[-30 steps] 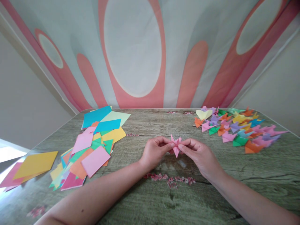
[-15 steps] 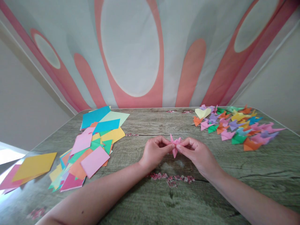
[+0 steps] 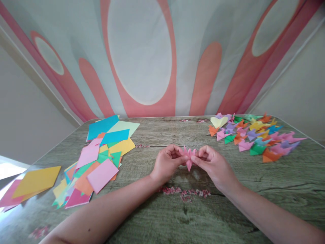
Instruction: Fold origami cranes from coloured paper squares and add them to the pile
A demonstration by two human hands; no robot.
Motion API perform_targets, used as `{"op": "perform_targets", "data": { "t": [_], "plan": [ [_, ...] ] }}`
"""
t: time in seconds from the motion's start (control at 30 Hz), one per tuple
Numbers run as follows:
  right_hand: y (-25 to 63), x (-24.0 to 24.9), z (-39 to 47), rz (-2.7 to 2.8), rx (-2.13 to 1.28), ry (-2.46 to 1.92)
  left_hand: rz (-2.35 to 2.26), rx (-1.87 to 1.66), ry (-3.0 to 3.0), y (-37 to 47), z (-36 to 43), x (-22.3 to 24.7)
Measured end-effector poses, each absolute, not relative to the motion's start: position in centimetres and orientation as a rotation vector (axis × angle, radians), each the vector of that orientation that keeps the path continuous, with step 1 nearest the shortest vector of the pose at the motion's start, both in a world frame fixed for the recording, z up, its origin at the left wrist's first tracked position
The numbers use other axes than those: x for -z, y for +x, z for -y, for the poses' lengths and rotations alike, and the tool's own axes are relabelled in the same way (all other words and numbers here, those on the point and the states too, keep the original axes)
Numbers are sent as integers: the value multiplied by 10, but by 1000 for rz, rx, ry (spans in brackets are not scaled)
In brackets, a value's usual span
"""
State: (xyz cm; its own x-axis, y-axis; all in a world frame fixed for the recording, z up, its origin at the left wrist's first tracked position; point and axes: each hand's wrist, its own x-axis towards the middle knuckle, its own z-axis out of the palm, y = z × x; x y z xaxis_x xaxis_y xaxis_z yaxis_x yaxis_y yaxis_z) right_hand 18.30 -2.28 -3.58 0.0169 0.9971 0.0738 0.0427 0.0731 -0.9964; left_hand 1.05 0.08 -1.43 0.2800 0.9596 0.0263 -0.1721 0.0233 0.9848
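Observation:
A small pink origami crane, with several pointed tips, is held up over the middle of the table. My left hand pinches its left side between thumb and fingers. From the right, my right hand grips the other side in the same way, thumb close to the left thumb. The fingertips cover part of the folds. One tip of the pink paper points down toward me and others stick up between the hands.
On the left of the wood-patterned table lie loose coloured paper sheets, with yellow and pink sheets farther left. Folded paper cranes in many colours crowd the back right. A pink and white patterned backdrop rises behind the table.
The fingers have shifted slightly on the pink crane, and its upper points now look more spread apart. Both hands stay in about the same place.

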Motion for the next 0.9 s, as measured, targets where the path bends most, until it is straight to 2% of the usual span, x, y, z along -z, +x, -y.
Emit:
{"op": "perform_targets", "data": {
  "t": [0.2, 0.37, 0.57, 0.9],
  "plan": [
    [179, 30, 26, 1110, -1329, -1054, -909, -1074, 1225, 8, -5, 19],
    [182, 27, 28, 1372, -1170, -1135, -987, -1034, 1336, 6, -7, 21],
    [184, 22, 27, 1593, -834, -1213, -834, -888, 1293, 4, -4, 14],
    [182, 32, 26, 1513, -953, -1237, -875, -885, 1212, 5, -3, 14]
  ]
}}
